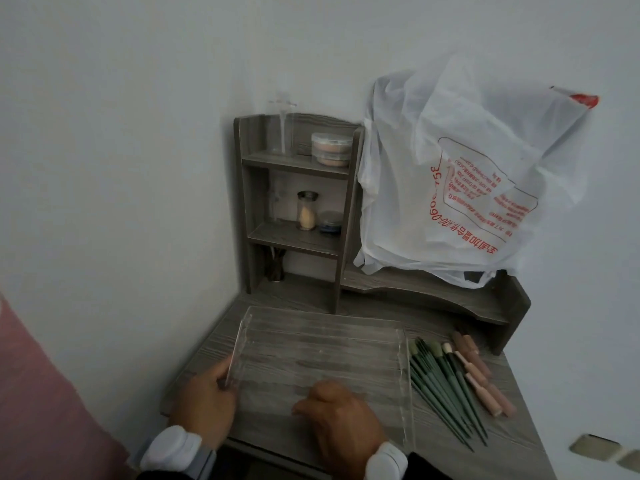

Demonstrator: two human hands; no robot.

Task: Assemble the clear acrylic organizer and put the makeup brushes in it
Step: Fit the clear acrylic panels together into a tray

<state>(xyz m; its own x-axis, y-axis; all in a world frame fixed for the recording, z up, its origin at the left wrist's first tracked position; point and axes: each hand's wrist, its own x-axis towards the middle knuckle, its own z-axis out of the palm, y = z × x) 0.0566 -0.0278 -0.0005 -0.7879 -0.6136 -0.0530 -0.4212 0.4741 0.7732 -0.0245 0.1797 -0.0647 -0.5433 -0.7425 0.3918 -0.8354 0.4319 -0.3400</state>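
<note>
Grey wood-grain desk (485, 441) is being seen pushed into a corner of white walls (121, 133), with pink fabric (41, 393) showing at the near left. Nearest, the left hand (204, 403) is being closed on the near end of the left wall of a clear acrylic organizer (322, 341), which is being pinched between thumb and fingers. The right hand (341, 422) is being rested, fingers curled, over the organizer's near edge; whether anything is being gripped there cannot be told. The organizer is lying flat on the middle of the desk. Just beside its right wall, green-handled makeup brushes (440, 382) and pink-handled makeup brushes (481, 375) are lying fanned on the desk, outside the organizer. Farther back, a grey wooden shelf unit (343, 220) is being occupied by a clear pump bottle (282, 129), stacked round lidded tubs (330, 148) and a glass jar (307, 211) of pale grains. To its right, a white plastic bag (433, 188) is being draped over the low riser. Its red print of digits and Chinese characters is being shown upside down and creased, too unclear to be read surely.
</note>
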